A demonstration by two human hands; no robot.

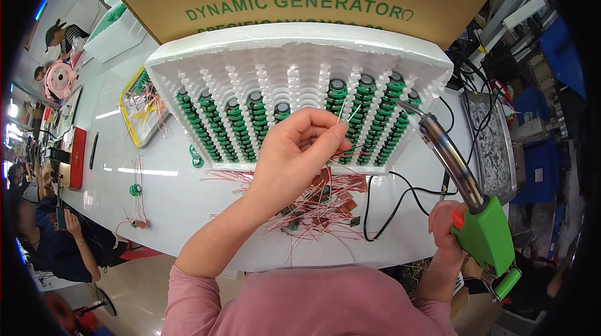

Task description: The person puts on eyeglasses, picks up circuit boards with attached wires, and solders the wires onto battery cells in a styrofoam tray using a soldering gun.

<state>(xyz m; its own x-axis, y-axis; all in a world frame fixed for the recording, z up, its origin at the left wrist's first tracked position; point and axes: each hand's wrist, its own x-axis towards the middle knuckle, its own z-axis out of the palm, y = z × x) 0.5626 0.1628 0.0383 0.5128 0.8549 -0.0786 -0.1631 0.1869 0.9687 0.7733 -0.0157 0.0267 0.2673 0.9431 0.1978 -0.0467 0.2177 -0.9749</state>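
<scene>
Right hand [446, 223]: closed around the gun [487, 239], 4 o'clock.
Wire pile [322, 201]: tangled, 6 o'clock on the counter [166, 204]; could be knotted further by tugging.
Left hand [303, 145]: leads [355, 113] pinched, centre; could be lost through a loose grip.
Tray [300, 33]: 12 o'clock; could be melted if touched by a hot tip [408, 107].

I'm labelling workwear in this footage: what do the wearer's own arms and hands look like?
The plain pink fabric left sleeve ends around the elbow; the matching pink right sleeve also stops short of the wrist. The ungloved left hand and ungloved right hand show no watch, bracelet or ring.
</scene>
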